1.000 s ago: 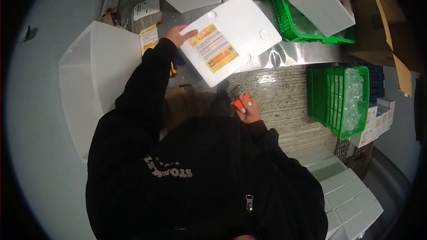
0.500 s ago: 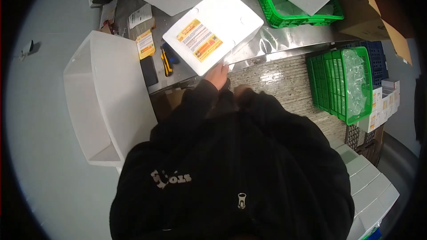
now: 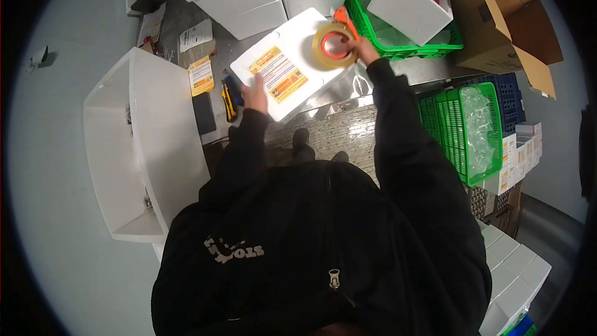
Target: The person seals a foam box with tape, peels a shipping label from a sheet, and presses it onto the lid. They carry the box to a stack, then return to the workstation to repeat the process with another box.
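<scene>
A white foam box [image 3: 298,43] with a yellow and orange label [image 3: 278,75] sits at an angle on the metal table [image 3: 249,42]. At its left corner is my left hand [image 3: 255,94], its fingers against the side and its thumb side by the label. Over the box's right part, my right hand [image 3: 362,50] grips a tape dispenser [image 3: 322,50] with an orange frame and a wide roll of clear yellowish tape.
A yellow cutter [image 3: 229,101] and a dark flat object [image 3: 204,112] lie left of the box. Green crates [image 3: 435,46] stand behind right, an open cardboard box [image 3: 516,50] beyond them. Large white foam boxes [image 3: 165,124] flank the table's left and back.
My right hand has come up from near my body and now holds the tape dispenser over the box. My left hand has moved left along the box from its near edge.
</scene>
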Action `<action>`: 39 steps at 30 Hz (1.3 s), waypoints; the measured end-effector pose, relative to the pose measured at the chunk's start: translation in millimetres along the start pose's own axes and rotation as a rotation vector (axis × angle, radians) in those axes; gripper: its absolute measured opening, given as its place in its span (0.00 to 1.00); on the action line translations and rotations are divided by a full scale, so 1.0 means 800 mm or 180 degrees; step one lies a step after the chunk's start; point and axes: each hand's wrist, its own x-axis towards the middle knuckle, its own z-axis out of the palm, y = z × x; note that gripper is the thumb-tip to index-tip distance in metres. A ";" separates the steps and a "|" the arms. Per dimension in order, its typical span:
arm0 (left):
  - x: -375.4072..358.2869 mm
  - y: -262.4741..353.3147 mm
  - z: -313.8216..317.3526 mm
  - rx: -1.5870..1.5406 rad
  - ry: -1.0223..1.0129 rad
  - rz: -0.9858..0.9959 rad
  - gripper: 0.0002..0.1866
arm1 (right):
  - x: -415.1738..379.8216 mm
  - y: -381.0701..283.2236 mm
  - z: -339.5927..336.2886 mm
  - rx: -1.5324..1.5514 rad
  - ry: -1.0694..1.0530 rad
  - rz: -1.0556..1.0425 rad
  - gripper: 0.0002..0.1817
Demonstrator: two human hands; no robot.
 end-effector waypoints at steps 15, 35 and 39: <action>0.050 0.155 0.027 0.1209 0.0002 0.2976 0.26 | -0.273 -0.167 0.133 -0.0795 0.1254 -0.0841 0.39; 0.312 0.077 0.000 0.1742 -0.0848 0.1064 0.14 | -0.295 -0.167 0.061 -0.2504 -0.0019 0.0135 0.40; 0.354 -0.078 0.039 0.1967 -0.1905 0.0167 0.40 | -0.298 -0.046 0.064 -0.2396 0.0102 -0.0264 0.44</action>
